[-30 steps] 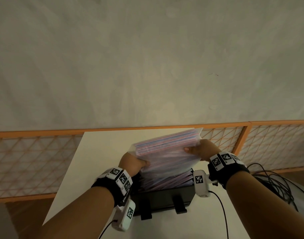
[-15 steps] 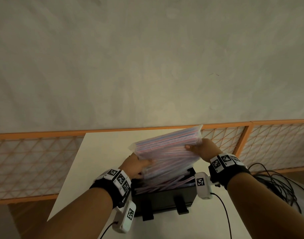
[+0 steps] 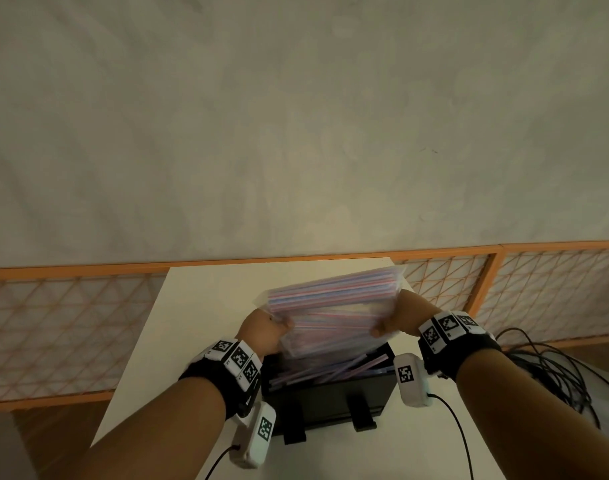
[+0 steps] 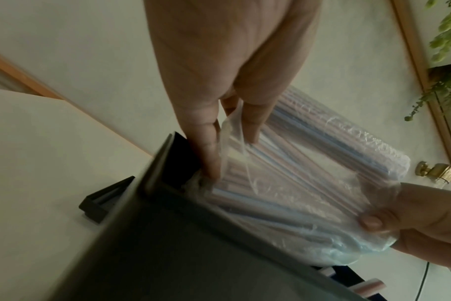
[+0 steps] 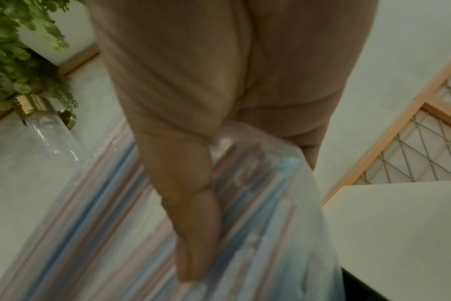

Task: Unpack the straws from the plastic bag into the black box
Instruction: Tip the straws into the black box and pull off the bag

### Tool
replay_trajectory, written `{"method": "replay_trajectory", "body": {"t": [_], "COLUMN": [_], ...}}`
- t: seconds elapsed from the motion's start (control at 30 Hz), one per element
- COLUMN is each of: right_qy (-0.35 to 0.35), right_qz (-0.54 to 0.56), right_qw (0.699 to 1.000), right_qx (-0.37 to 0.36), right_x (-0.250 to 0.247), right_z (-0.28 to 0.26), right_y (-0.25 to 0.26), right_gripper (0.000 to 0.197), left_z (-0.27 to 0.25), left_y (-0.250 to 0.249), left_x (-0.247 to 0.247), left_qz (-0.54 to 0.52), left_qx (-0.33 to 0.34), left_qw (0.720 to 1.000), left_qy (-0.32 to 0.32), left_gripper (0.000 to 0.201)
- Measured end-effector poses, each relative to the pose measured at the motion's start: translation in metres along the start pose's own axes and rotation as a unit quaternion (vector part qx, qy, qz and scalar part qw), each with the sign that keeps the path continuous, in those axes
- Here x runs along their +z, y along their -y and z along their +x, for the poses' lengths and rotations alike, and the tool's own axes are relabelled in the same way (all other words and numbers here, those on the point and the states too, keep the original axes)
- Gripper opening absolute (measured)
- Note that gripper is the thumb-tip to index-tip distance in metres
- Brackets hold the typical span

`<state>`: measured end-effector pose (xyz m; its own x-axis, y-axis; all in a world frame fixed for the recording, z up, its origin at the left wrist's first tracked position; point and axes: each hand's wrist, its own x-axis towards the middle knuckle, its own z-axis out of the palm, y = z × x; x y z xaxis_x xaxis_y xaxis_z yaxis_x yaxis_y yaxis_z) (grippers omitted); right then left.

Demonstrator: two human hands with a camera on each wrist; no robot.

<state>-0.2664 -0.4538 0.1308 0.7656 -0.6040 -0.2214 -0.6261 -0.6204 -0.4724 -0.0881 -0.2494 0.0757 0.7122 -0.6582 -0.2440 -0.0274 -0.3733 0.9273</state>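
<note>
A clear plastic bag (image 3: 334, 313) of pink and blue straws hangs tilted over the black box (image 3: 325, 396), its mouth pointing down into it. My left hand (image 3: 266, 332) pinches the bag's left edge and my right hand (image 3: 398, 320) grips its right edge. Several loose straws (image 3: 334, 370) lie slanted inside the box. In the left wrist view my fingers (image 4: 211, 154) pinch the bag (image 4: 309, 183) just above the box's rim (image 4: 162, 163). In the right wrist view my thumb (image 5: 191, 213) presses along the bag (image 5: 258, 234).
The box stands near the front of a white table (image 3: 199, 306). An orange-framed lattice fence (image 3: 54, 313) runs behind the table below a plain wall. A tangle of black cables (image 3: 552, 368) lies at the right. A wall plant (image 5: 18, 51) and glass lamp (image 5: 49, 130) hang above.
Both hands have lifted and tipped the bag higher over the box, its far end rising. More straws have slid out into the box.
</note>
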Motion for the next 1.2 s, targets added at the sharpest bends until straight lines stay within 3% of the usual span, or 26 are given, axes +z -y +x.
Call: {"method": "replay_trajectory", "body": {"t": [0.1, 0.13, 0.2, 0.3, 0.33, 0.4, 0.47, 0.67, 0.77, 0.87, 1.0, 1.13, 1.2], "right_qy": [0.003, -0.006, -0.016, -0.049, -0.052, -0.062, -0.083, -0.094, -0.083, -0.08, -0.082, -0.093, -0.102], "right_qz": [-0.035, -0.033, -0.016, 0.036, 0.043, 0.045, 0.051, 0.019, -0.048, -0.079, -0.049, 0.008, 0.032], "right_qw": [0.999, 0.999, 0.999, 0.998, 0.998, 0.997, 0.995, 0.995, 0.995, 0.993, 0.995, 0.995, 0.994], "right_qx": [0.021, 0.027, 0.036, 0.026, 0.02, 0.02, 0.023, 0.027, 0.024, 0.03, 0.03, 0.018, 0.013], "right_x": [-0.001, 0.0, 0.001, 0.002, 0.002, 0.001, 0.001, -0.002, -0.004, -0.007, -0.007, -0.002, 0.0], "right_z": [-0.007, -0.008, -0.006, 0.0, 0.001, -0.002, -0.002, -0.003, -0.005, -0.007, -0.006, -0.005, -0.004], "right_y": [0.006, 0.006, 0.002, -0.007, -0.009, -0.007, -0.005, 0.005, 0.014, 0.018, 0.011, 0.005, 0.004], "right_gripper": [0.051, 0.052, 0.06, 0.094, 0.093, 0.066, 0.053, 0.045, 0.04, 0.038, 0.034, 0.031, 0.033], "left_z": [0.015, 0.014, 0.005, 0.002, 0.002, 0.002, 0.001, -0.003, -0.005, -0.008, -0.012, -0.006, -0.005], "left_y": [0.012, 0.011, 0.001, -0.002, -0.002, -0.002, -0.003, -0.005, -0.007, -0.009, -0.015, -0.011, -0.009], "left_x": [0.001, 0.001, 0.001, 0.002, 0.002, 0.001, 0.0, 0.0, 0.003, 0.006, 0.006, 0.004, 0.004], "left_qz": [0.016, 0.021, 0.044, 0.078, 0.079, 0.071, 0.07, 0.06, 0.049, -0.019, -0.108, -0.088, -0.065], "left_qx": [0.019, 0.023, 0.029, 0.039, 0.042, 0.05, 0.06, 0.086, 0.088, 0.099, 0.103, 0.122, 0.143], "left_qw": [1.0, 1.0, 0.998, 0.996, 0.995, 0.996, 0.995, 0.994, 0.995, 0.994, 0.988, 0.988, 0.987], "left_qy": [-0.002, -0.006, -0.018, -0.033, -0.033, -0.033, -0.03, -0.005, 0.014, 0.045, 0.034, 0.01, 0.018], "left_gripper": [0.057, 0.056, 0.034, 0.021, 0.022, 0.022, 0.023, 0.025, 0.022, 0.029, 0.03, 0.046, 0.042]}}
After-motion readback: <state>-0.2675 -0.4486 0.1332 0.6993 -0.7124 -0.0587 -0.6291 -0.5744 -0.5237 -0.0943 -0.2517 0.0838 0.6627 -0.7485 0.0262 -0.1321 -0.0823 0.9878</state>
